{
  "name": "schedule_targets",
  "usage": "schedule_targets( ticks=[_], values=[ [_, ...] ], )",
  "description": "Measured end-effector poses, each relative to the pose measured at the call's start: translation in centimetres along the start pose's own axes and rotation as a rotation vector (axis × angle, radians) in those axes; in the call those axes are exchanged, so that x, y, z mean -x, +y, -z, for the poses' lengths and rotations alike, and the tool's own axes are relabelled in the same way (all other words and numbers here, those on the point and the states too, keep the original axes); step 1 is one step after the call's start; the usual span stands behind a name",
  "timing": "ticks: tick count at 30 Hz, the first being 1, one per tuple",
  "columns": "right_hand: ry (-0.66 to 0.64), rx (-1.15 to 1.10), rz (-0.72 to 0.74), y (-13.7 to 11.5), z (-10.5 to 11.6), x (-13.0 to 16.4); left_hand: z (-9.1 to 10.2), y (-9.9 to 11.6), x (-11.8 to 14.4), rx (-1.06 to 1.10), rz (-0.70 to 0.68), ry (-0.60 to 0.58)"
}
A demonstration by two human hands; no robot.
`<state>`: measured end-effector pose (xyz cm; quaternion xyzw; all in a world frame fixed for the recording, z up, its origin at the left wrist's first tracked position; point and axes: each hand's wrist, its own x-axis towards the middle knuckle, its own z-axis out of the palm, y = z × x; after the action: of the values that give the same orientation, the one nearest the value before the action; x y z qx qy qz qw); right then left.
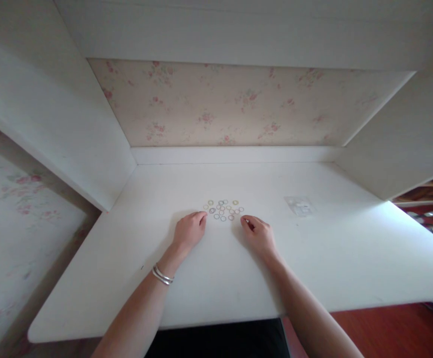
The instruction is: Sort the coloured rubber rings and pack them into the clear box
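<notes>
Both hands rest on the white bench (127, 278), one at each near corner of a small cluster of rings (223, 210). The rings are tiny, thin hoops in pale colours (yellow, blue, pink, grey), laid flat and spread loosely in a few rough rows, most of them apart from one another.

The left hand (189, 231) lies palm down, fingers curled in loosely, its fingertips just beside the left-most rings of the near row; whether a fingertip touches one is too small to tell. It holds nothing that shows. A pair of bangles (162, 275) sits on that wrist.

The right hand (257, 232) lies just to the right of the cluster, fingers bent and drawn together, thumb and forefinger close as if pinching. Whether a ring is between them I cannot tell.

By the look of it, the work in hand is picking at or sorting the rings, and it seems to be at the reach stage: both hands are at the edge of the cluster, none of the rings visibly lifted. A next pick would call for a fine fingertip pinch, since the rings are flat, thin and lie near their neighbours; a nail under the rim or a slide toward the near side would likely help.

Well to the right of the right hand lies a small clear bag (299, 206), flat on the bench.
</notes>
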<state>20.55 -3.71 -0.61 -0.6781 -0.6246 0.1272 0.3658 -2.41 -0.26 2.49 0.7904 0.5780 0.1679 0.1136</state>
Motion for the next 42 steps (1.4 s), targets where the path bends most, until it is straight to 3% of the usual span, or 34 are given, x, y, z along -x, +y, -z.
schedule_targets(
  ticks=[9, 17, 26, 31, 37, 42],
  values=[
    [0.034, -0.05, -0.179, 0.7, 0.4, -1.0, 0.6, -1.3, 1.6, -0.051, 0.037, -0.021],
    [0.015, -0.015, -0.092, 1.2, 0.1, -1.1, 0.7, -0.8, 2.2, -0.022, 0.02, -0.018],
    [-0.048, 0.252, 0.087, 0.8, -0.5, -1.0, 0.7, -0.8, 2.1, -0.022, -0.013, -0.013],
    [0.01, 0.166, 0.019, 1.3, -0.7, -0.9, 0.8, -0.8, 2.1, -0.002, -0.014, -0.002],
    [-0.03, 0.144, 0.009, 1.4, -0.8, -1.1, 1.2, -0.7, 2.3, -0.011, 0.014, -0.02],
    [0.037, 0.04, 0.11, -0.1, -0.8, -0.3, 1.2, -0.9, 2.1, 0.002, 0.019, 0.004]
  ],
)
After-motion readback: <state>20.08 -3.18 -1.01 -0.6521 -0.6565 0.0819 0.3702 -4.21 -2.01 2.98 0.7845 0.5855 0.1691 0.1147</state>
